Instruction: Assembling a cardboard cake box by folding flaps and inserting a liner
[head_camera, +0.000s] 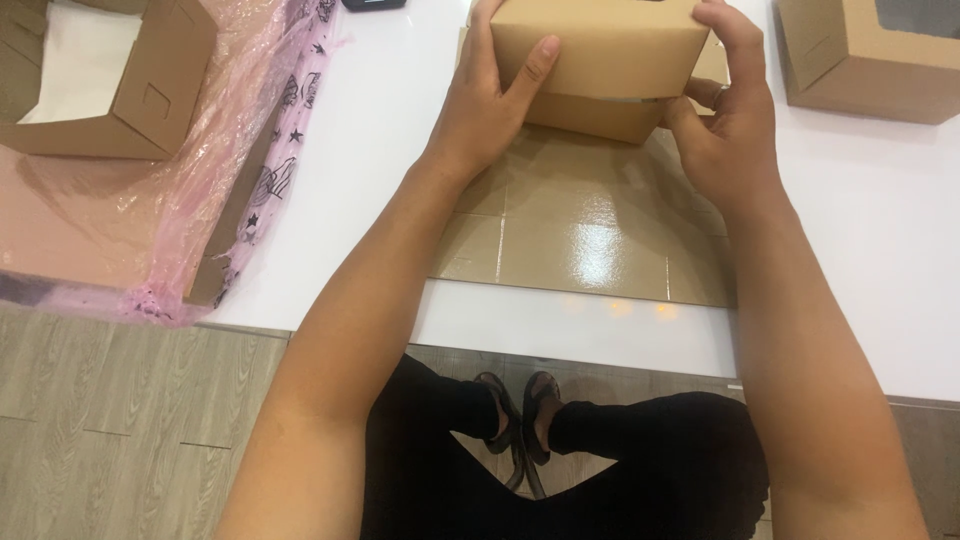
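Black-trousered legs (640, 450) and sandalled feet (520, 415) sit lowest in view, over a grey wood-look floor (110, 420), under the near edge of the white table (390, 130).

Held at the table's far edge, the brown cardboard box (600, 60) lies with its long axis running left to right, parallel to that edge, one broad face tipped toward the camera. Its lid overlaps the lower part, and a thin pale seam shows along the right half of the front. The left hand (490, 100) clasps the box's left end, thumb laid across the front face, fingers wrapped out of sight behind. The right hand (725, 110) grips the right end, fingers curled over the top corner and thumb pressed under the seam; a ring shows on one finger.

Directly below the box, a flat unfolded sheet of glossy brown cardboard (590, 230) lies on the table, reaching almost to the near edge, creased into panels.

At the far right corner stands a second brown cardboard box with a window (870, 55). Toward the left edge, crumpled pink printed plastic wrap (230, 120) covers a stack of flat brown sheets, and an open brown box with a white inside (100, 75) rests on it. A dark object (372, 4) is barely visible at the far edge.
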